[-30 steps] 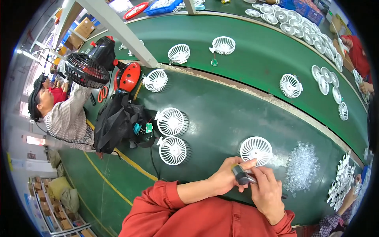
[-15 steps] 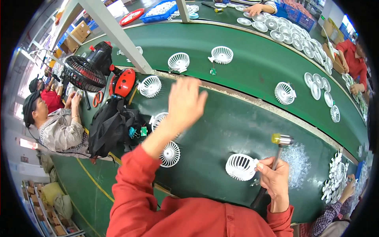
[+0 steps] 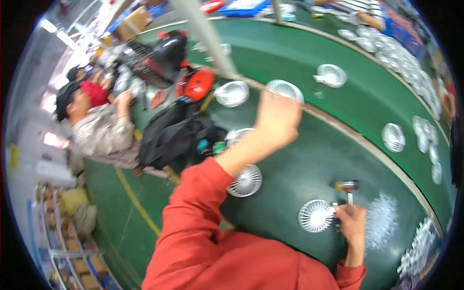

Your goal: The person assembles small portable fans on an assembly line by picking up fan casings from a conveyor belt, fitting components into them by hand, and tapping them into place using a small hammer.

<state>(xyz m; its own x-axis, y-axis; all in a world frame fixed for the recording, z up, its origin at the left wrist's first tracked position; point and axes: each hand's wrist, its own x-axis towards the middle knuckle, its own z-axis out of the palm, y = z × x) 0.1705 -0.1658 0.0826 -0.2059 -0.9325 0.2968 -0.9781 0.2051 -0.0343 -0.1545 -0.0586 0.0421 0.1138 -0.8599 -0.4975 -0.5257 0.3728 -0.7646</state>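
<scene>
Far forward, my left hand (image 3: 278,116) is closed on the near edge of a white round fan housing (image 3: 285,88) by the belt's inner edge; its fingertips are blurred. My right hand (image 3: 352,220) grips a hammer (image 3: 347,185) with a yellow-and-dark head, head pointing away from me. The same hand pinches the short stub of a second slatted white fan housing (image 3: 315,216), held just over the green table. Two more fan housings (image 3: 245,181) (image 3: 232,94) lie at the left, and another is partly hidden behind my left forearm.
Small clear pieces (image 3: 382,221) are heaped right of my right hand, with white parts (image 3: 416,249) beyond. Fan housings (image 3: 331,76) sit on the green belt (image 3: 357,104). A black bag (image 3: 176,135), a desk fan (image 3: 164,58) and a metal post (image 3: 208,38) stand left. Co-workers sit nearby.
My left hand has reached the fan housing on the belt and shifted it slightly toward me. The view has swung left; my right hand still holds the hammer and its fan housing.
</scene>
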